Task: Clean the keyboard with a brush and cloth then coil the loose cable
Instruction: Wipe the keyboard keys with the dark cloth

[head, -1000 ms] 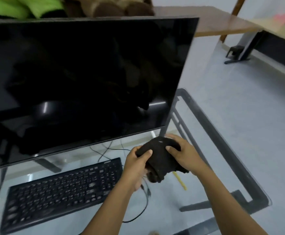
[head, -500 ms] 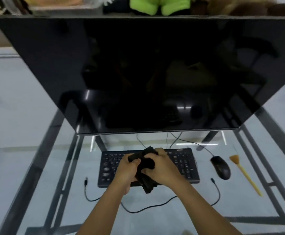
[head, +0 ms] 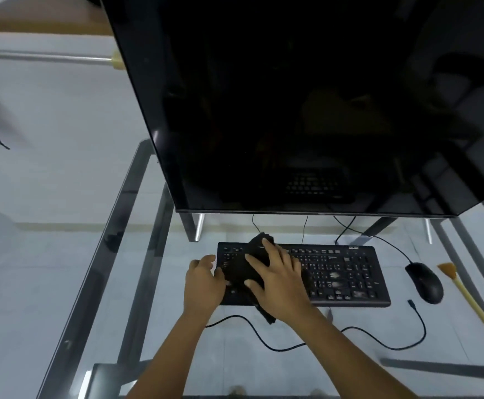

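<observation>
- Head view: my right hand (head: pixel 275 279) presses flat, fingers spread, on a black cloth (head: pixel 242 267) laid over the left end of the black keyboard (head: pixel 341 273); my left hand (head: pixel 203 279) rests at the keyboard's left edge, fingers curled against the cloth's side. Whether it grips the cloth I cannot tell.
- The two hands sit close together, cloth between them.
- Keyboard lies on the glass worktop (head: pixel 137 254), in front of the dark monitor (head: pixel 307 105); a black mouse (head: pixel 425 282) sits just right of it.
- Brush (head: pixel 465 295), yellow-handled, lies on the worktop right of the mouse, in neither hand.
- Progress, as I judge it: wiping is the step in hand and covers only the left end; the right-hand keys show pale smudges.
- Loose black cable (head: pixel 286 345) snakes uncoiled in front of the keyboard; coiling remains.
- Containers: none visible.
</observation>
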{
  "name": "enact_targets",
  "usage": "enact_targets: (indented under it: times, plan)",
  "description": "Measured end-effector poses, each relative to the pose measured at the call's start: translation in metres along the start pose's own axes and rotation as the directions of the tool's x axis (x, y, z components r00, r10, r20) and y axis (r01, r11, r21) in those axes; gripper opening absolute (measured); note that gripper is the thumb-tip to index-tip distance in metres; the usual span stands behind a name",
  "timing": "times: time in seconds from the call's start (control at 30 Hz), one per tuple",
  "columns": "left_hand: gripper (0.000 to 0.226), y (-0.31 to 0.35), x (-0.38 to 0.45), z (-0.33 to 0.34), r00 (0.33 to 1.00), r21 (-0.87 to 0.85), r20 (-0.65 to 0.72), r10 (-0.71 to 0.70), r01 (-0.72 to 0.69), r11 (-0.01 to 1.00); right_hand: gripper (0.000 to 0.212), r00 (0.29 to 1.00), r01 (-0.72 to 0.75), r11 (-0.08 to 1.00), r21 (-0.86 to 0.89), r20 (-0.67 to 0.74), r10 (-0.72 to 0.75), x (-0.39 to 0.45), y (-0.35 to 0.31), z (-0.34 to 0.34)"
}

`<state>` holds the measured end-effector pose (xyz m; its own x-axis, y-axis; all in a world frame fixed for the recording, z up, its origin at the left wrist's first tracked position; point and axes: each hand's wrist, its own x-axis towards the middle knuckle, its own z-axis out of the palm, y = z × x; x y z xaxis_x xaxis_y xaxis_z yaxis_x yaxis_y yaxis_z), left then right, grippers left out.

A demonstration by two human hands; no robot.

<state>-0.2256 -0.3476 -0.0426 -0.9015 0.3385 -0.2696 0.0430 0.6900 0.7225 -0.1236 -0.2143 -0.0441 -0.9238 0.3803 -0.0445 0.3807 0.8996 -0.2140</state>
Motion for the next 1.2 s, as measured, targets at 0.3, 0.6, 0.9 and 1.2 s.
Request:
enact_targets:
  times: [0.3, 0.6, 0.9, 1.2]
  plan:
    - [0.05, -0.017, 0.008, 0.001, 0.977, 0.058, 0.205, 0.062, -0.076, 0.995, 0.05, 0.985, -0.096, 0.991, 0.093, -0.132, 0.108, 0.017, 0.001, 0.006]
    - [0.046, -0.014, 0.012, -0.004, 0.964, -0.061, 0.261, -0.046, 0.064, 0.996, 0.048, 0.989, -0.128, 0.983, 0.131, -0.05, 0.136, 0.022, 0.007, 0.004]
    - [0.034, -0.017, 0.015, 0.003, 0.976, -0.01, 0.204, -0.078, 0.081, 0.997, 0.052, 0.998, 0.046, 0.987, 0.153, -0.058, -0.037, 0.027, -0.006, 0.009]
    - [0.031, -0.017, 0.013, 0.004, 0.983, -0.023, 0.155, -0.095, 0.099, 0.995, 0.057, 0.999, 0.04, 0.985, 0.168, -0.035, -0.035, 0.048, -0.015, 0.005]
